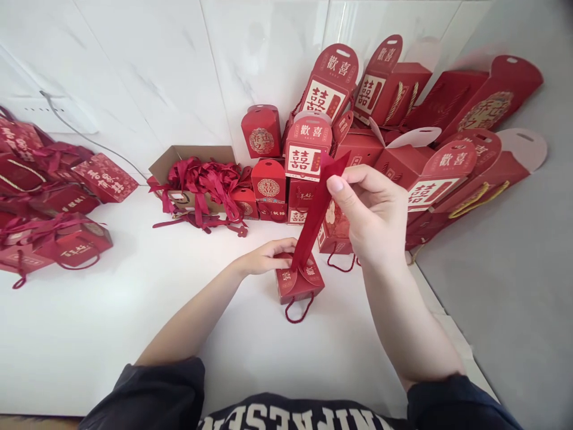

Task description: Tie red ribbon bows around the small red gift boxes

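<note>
Inspection at the work surface: the person's left hand (268, 257) rests on the far side of a small red gift box (299, 280), fingers closed lightly over its top edge and in contact with the box. The box stands on a white counter (89, 334), directly in front of the person, with a dark red cord handle (298, 313) lying on the near side.

The right hand (371, 209) is raised to the right of the box, thumb and fingers pinched on the upper end of a flat red ribbon (316, 209). The ribbon runs down at a slant to the top of the box, between two rounded flaps. Whether it passes through them cannot be determined.

At the far side, a cardboard box (192, 156) holds a tangle of red ribbons (203, 185), with more ribbons lying in front of it. Tall red gift boxes (329, 80) are stacked along the far right, against a white tiled wall (143, 65). Further red boxes (105, 177) lie piled on the left.
</note>
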Tool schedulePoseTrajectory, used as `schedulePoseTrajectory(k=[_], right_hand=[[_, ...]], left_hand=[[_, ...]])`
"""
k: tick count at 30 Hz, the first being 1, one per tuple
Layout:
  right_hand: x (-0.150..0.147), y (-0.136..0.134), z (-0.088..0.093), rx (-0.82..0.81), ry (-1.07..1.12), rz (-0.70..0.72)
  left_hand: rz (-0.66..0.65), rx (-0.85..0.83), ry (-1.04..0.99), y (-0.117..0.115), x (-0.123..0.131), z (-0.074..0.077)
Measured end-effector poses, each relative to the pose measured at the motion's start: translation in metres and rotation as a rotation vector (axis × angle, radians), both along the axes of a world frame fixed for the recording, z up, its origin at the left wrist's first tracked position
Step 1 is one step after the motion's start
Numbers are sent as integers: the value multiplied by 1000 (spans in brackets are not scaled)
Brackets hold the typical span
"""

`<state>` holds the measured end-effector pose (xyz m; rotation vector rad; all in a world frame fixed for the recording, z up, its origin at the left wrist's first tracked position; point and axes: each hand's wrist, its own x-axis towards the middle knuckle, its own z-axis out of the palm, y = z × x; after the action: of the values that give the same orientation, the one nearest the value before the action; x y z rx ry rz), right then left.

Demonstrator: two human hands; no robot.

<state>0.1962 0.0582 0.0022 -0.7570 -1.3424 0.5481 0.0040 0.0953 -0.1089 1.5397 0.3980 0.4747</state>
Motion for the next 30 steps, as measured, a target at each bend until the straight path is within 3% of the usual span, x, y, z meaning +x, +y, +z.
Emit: schedulePoseTrajectory(k=[5, 15, 22, 30], right_hand=[[0, 5, -3, 51, 21, -37], [9, 12, -20, -41, 21, -58], [20, 19, -27, 16, 70, -130], [22, 22, -24, 16, 94, -71]], left_hand=[[30, -61, -17, -2, 1, -15], [187, 195, 57, -14, 14, -19], [16, 75, 62, -11, 12, -14], [133, 165, 163, -9, 16, -17]])
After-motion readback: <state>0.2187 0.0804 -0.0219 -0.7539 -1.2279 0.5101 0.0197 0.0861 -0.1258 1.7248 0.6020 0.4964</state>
